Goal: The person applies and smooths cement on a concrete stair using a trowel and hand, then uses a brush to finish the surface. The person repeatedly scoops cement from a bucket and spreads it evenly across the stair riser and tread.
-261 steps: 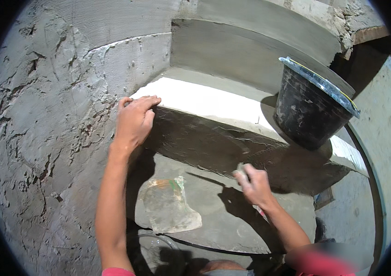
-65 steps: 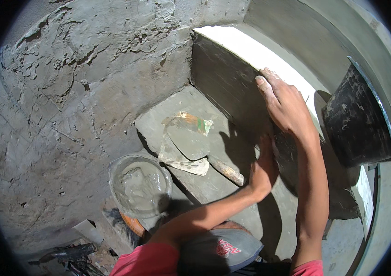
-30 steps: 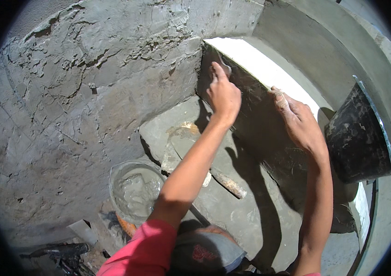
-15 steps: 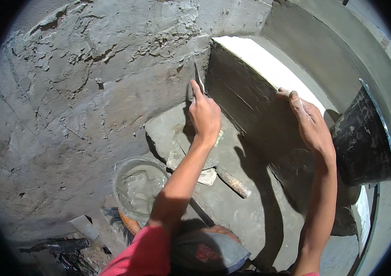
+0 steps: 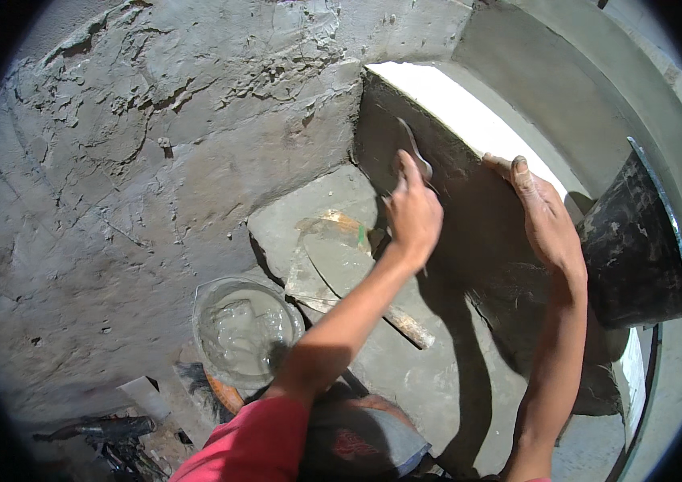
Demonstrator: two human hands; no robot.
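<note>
My left hand (image 5: 417, 217) is closed round the handle of a small narrow trowel (image 5: 413, 146), forefinger stretched along it. The blade lies at the dark, freshly smeared side face of a raised step (image 5: 389, 120), just under its bright white top (image 5: 437, 100). My right hand (image 5: 546, 221) is at the step's upper edge, farther right, with fingers extended along the edge and thumb raised. No tool shows in it. Below my left hand, a larger trowel (image 5: 339, 261) with a worn handle (image 5: 411, 325) lies on the grey lower slab (image 5: 429, 386).
A bucket (image 5: 200, 321) of wet grey mortar (image 5: 249, 329) stands left of my left forearm. A black bucket (image 5: 630, 249) lies tilted beside my right forearm. The rough plastered wall (image 5: 116, 201) rises at left. Dark tools (image 5: 108, 430) lie at lower left.
My left hand has moved right with the small trowel, from the wall corner onto the step's side face. My right hand stays at the step's edge, almost unmoved.
</note>
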